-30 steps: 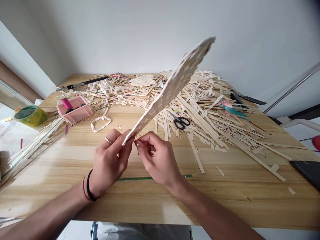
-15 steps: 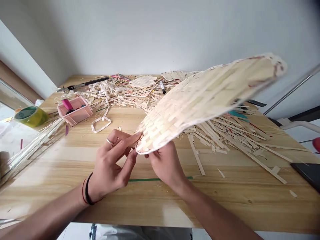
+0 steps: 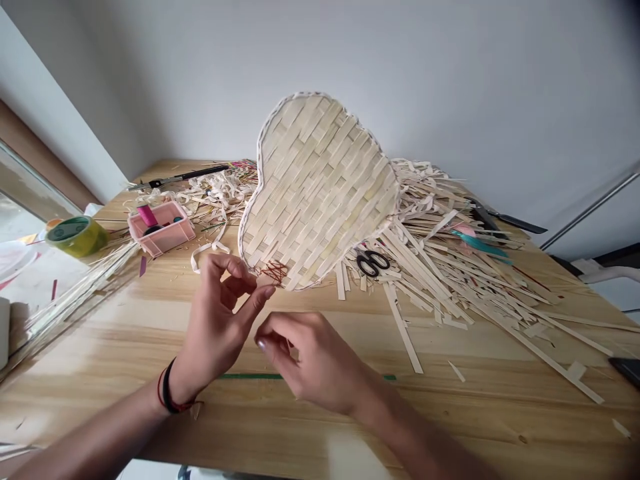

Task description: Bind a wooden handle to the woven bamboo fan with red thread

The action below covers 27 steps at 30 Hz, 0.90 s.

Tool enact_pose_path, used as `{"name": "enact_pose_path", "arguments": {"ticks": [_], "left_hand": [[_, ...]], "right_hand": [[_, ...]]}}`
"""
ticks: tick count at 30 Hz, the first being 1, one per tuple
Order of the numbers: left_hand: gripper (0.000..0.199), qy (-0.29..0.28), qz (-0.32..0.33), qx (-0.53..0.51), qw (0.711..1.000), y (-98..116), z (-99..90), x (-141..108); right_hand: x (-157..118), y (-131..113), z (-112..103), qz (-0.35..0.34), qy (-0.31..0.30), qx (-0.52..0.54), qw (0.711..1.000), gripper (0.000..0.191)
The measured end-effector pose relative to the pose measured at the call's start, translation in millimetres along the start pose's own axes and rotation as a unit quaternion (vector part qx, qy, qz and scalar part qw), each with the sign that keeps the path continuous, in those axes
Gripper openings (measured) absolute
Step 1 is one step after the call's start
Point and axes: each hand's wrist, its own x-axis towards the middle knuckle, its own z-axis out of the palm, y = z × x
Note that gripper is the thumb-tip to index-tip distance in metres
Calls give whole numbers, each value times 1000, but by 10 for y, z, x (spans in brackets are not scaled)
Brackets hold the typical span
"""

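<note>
A woven heart-shaped panel [image 3: 320, 190] of pale strips, edged in white, stands upright above the table, its face toward me. Reddish-brown thread [image 3: 275, 271] crosses its lower left corner. My left hand [image 3: 220, 310] pinches that corner with fingers and thumb. Just below and to the right, my right hand [image 3: 307, 357] is off the panel, thumb and index finger pressed together; what lies between them, if anything, is too small to make out.
Black-handled scissors [image 3: 373, 263] lie on loose strips [image 3: 450, 273] at the right. A pink basket [image 3: 163, 230] and yellow-green tape roll [image 3: 77, 236] are at the left. A green strip [image 3: 253, 376] lies on the table [image 3: 150, 340] near my hands.
The panel has turned from a slanted, nearly edge-on pose to face me. My right hand has let go of it and moved down and left. The scissors have come into view.
</note>
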Motion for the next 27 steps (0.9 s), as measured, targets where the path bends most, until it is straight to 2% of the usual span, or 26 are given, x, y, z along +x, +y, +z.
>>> {"name": "enact_pose_path", "arguments": {"ticks": [3, 6, 9, 13, 18, 23, 27], "left_hand": [[43, -4, -50, -27, 998, 17, -10, 25], [24, -53, -98, -22, 994, 73, -12, 38], [10, -96, -117, 13, 988, 115, 6, 26], [10, -124, -113, 21, 986, 114, 42, -11], [14, -133, -115, 35, 984, 117, 56, -28], [26, -146, -145, 59, 977, 139, 59, -34], [27, -139, -177, 43, 974, 154, 74, -46]], "right_hand": [[-14, -46, -14, -68, 86, -16, 994, 14], [1, -14, -87, -83, 194, -75, 975, 10], [27, 47, -147, -87, 253, -134, 954, 13], [57, 94, -153, -95, 256, -174, 946, 11], [76, 96, -148, -118, 262, -205, 936, 12], [68, 92, -168, -136, 256, -231, 929, 15], [39, 71, -168, -150, 258, -248, 922, 17]]}}
